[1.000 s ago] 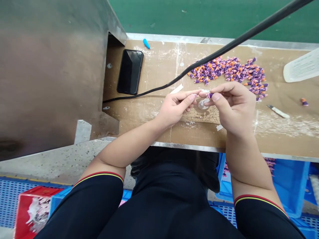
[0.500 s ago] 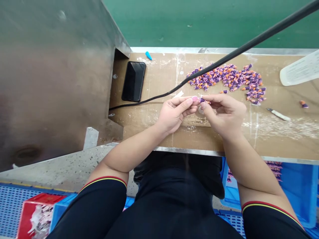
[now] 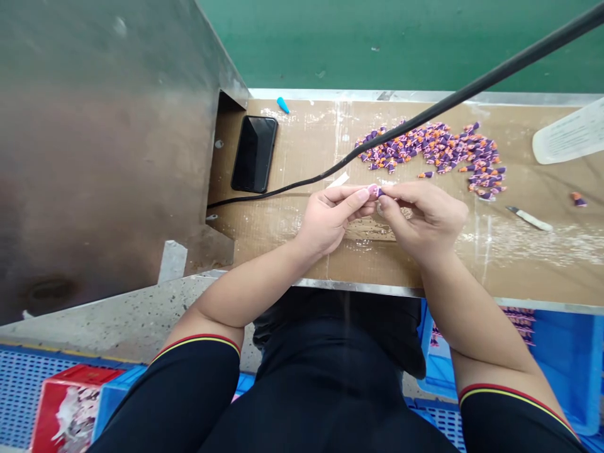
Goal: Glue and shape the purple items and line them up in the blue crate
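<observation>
My left hand (image 3: 328,217) pinches a small pink piece (image 3: 372,189) between thumb and forefinger. Right against it, my right hand (image 3: 422,217) grips a small purple figure piece (image 3: 380,192), mostly hidden by the fingertips. The two pieces touch or nearly touch; I cannot tell whether they are joined. Beyond my hands lies a pile of small purple, orange and pink figure pieces (image 3: 443,148) on the cardboard-covered table (image 3: 283,239). One loose figure piece (image 3: 578,199) lies far right.
A black cable (image 3: 425,116) crosses above the table. A phone (image 3: 253,154) and a blue tip (image 3: 282,105) lie left, beside a metal cabinet (image 3: 108,145). A craft knife (image 3: 531,219) and a white bottle (image 3: 569,133) are right. Blue crates (image 3: 566,365) stand below.
My hands have come closer together, bringing the purple figure piece up against the pink piece. Less of both pieces shows now. The things on the table lie as before.
</observation>
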### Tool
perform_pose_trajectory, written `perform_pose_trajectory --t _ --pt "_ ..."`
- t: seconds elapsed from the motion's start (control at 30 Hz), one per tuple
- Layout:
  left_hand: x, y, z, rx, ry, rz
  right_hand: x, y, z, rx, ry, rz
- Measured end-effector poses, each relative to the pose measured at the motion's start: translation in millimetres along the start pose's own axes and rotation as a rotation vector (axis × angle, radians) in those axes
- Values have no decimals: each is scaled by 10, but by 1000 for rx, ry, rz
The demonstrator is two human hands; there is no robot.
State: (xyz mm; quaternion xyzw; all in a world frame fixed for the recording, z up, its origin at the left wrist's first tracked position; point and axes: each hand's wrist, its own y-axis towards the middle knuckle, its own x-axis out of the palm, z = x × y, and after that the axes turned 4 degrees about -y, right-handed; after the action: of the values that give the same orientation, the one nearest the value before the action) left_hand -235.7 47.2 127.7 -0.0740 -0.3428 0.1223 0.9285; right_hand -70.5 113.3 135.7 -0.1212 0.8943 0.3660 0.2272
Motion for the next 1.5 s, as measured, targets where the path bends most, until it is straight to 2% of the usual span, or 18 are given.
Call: perform_pose_trajectory --t 0.17,0.43,0.67,0.83,1.0,1.27,1.5 --pt "37 -17 -15 42 42 12 -8 6 19 8 -54 -11" --pt "104 -105 11 228 206 20 23 -39 25 -18 -163 17" --pt "130 -144 37 294 231 -4 17 -65 66 -7 -22 -21" --pt "101 -132 -14 273 221 10 63 -92 43 2 -107 24" --pt "55 -107 -103 238 142 26 105 -101 7 10 -91 51" --pt "10 -92 -112 334 152 -66 125 -81 60 -114 -160 69" --pt "-43 -52 -183 354 148 -77 130 -44 26 -171 -179 107"
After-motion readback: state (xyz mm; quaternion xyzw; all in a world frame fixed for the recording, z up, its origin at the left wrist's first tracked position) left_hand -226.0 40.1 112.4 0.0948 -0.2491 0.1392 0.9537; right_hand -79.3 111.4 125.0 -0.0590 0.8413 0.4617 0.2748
